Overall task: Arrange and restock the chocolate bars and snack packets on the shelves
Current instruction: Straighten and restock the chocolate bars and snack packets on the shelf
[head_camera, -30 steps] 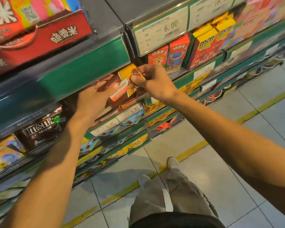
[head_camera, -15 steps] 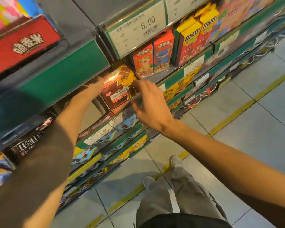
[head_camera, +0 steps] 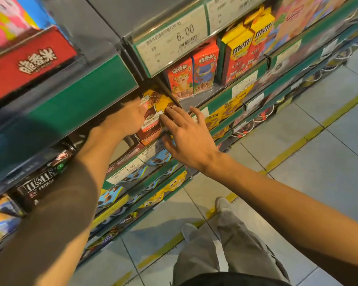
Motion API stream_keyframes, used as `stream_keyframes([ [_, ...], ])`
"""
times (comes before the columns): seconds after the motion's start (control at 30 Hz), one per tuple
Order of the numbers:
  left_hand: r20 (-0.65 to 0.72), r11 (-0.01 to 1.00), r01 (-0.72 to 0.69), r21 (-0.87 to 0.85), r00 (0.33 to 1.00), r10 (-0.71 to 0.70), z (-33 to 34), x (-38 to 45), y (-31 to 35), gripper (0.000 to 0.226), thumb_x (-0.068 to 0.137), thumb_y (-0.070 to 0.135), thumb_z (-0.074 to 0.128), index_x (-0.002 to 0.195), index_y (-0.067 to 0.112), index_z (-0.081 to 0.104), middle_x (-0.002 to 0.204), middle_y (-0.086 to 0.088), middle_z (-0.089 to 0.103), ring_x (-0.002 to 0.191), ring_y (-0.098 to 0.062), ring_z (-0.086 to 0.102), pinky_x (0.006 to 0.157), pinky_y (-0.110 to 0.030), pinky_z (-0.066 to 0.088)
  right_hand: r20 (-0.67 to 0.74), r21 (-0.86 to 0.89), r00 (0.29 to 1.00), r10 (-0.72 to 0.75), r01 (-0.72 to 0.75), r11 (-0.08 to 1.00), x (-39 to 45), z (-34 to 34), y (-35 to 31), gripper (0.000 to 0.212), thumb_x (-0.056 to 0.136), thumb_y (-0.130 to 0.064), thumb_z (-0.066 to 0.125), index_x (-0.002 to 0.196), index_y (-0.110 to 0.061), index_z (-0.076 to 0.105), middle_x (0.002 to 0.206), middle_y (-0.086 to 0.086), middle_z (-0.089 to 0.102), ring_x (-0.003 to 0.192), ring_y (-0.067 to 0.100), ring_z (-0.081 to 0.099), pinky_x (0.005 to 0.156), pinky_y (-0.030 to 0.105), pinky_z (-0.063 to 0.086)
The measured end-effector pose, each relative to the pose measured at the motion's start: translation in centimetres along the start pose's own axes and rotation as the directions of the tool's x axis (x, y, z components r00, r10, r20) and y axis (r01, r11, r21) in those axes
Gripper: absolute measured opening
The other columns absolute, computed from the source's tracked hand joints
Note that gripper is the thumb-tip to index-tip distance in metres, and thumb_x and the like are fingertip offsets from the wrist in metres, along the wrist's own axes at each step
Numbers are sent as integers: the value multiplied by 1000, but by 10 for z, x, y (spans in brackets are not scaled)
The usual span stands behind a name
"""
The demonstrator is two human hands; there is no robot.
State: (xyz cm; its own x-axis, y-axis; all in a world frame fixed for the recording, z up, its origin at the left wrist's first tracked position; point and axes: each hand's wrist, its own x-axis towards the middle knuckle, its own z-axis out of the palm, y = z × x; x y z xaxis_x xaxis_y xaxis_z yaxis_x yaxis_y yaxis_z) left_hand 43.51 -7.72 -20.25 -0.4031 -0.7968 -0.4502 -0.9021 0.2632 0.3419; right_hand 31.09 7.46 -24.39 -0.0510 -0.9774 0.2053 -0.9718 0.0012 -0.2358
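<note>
The chocolate bars (head_camera: 153, 114) stood as a small upright stack at the front edge of the middle shelf (head_camera: 196, 102), at its left end, just under the sloping price rail (head_camera: 174, 38) of the shelf above, faces turned outward so a shopper could read them. The left hand (head_camera: 126, 118) reached in under the green shelf lip (head_camera: 81, 104) and lay against the left side of the stack; it appeared to steady or hold the bars, but whether its fingers curled round them could not be told, since they were hidden behind the hand itself. The right hand (head_camera: 186, 139) was spread flat, fingers straight, its fingertips (head_camera: 170, 112) touching the front and right edge of the stack, gripping nothing; this looked like a push to square the bars between the two hands and seat them back from the edge. Just right of the stack on the same shelf stood the orange cartons (head_camera: 191, 77), upright and side by side, and beyond them the M&M's boxes (head_camera: 244, 48), all facing out the same way. Along the shelf's front edge ran a price tag (head_camera: 124, 172), and below it hung snack packets (head_camera: 153, 159) in rows. Judged from this, the bars were nearly placed and only needed aligning.
</note>
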Motion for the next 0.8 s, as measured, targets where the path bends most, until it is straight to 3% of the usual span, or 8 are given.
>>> stream_keyframes([
  [0.07,14,994,-27,110,1000,26,-1,-12,3,57,101,54,16,148,25,30,150,-12,40,136,-36,41,108,-62,32,24,-19,1000,-2,3,1000,-1,0,1,60,94,-45,50,145,-14,46,151,9,44,143,25,35,117,56,19],
  [0.17,-23,966,-54,253,998,62,2,-27,2,64,103,52,14,156,16,13,163,-4,15,149,-31,15,115,-58,21,54,-35,998,-17,19,999,-1,-3,3,63,94,-48,50,146,-14,43,152,9,42,144,25,34,116,56,18],
  [0.37,-139,930,-92,356,979,150,14,-44,0,61,103,51,13,155,18,22,163,0,18,149,-21,13,116,-53,12,150,36,988,-35,30,999,5,-16,6,62,94,-46,51,146,-16,42,154,7,40,144,24,32,117,52,16],
  [0.43,-228,953,-118,278,956,185,16,-56,3,54,105,46,23,150,19,34,159,0,28,147,-20,20,116,-49,13,119,116,992,-26,12,993,4,-30,8,51,94,-41,54,138,-15,51,144,7,50,135,26,44,113,47,23],
  [0.5,-351,977,-165,137,914,203,16,-73,10,43,104,40,35,139,19,50,147,-2,47,137,-21,37,111,-39,20,81,267,996,28,-49,963,2,-50,11,39,94,-36,55,127,-15,58,126,6,62,117,28,55,100,42,38],
  [0.6,-437,957,-221,-190,892,119,13,-107,29,29,102,34,45,123,20,60,123,1,60,113,-14,52,90,-21,33,75,518,988,135,-154,841,-6,-84,20,25,95,-33,58,113,-16,62,108,3,68,100,22,62,81,38,52],
  [0.7,-450,893,-246,-376,891,56,14,-139,61,24,101,34,48,118,23,61,111,11,61,100,-3,57,77,-7,38,110,595,979,171,-202,778,-24,-116,39,30,95,-40,59,114,-16,63,108,-2,68,101,14,63,85,33,52],
  [0.8,-408,786,-270,-556,913,25,31,-161,91,22,99,35,52,118,28,61,110,20,61,97,13,56,80,-5,40,168,634,959,228,-282,720,-61,-137,70,37,93,-47,60,118,-20,62,114,-5,68,107,8,61,92,31,51],
])
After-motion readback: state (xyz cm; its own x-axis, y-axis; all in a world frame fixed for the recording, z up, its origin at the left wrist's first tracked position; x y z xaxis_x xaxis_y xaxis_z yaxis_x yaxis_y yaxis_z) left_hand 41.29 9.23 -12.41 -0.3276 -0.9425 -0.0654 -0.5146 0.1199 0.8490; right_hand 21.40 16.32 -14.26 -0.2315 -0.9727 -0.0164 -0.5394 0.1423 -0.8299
